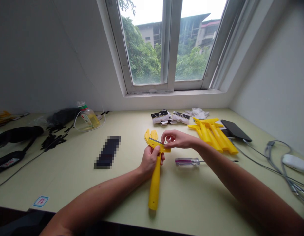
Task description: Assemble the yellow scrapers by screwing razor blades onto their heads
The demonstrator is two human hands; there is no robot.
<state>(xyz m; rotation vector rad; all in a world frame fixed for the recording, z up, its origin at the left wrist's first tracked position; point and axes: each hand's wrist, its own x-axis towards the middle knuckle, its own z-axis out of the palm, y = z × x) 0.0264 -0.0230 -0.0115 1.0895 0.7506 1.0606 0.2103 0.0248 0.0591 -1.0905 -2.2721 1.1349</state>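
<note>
A yellow scraper (155, 186) lies with its long handle toward me and its wide head away. Just below that head, my left hand (149, 161) is wrapped round the neck, thumb on top. A thin dark blade-like strip (155, 141) runs along the head's far edge. My right hand (180, 139) is closed in a pinch at the right end of the head; whatever its fingertips hold is too small to make out. Beyond the head lie loose yellow plastic pieces (154, 134). A clear-handled screwdriver (187, 161) rests under my right forearm.
Several yellow handles (216, 136) are piled at right, beside a dark phone (237, 130) and grey cables (271, 157). Black-and-white packaging (160, 117) sits near the window wall. Leftward are a blurred dark item (107, 152), a bottle (89, 118) and black headphones (16, 136).
</note>
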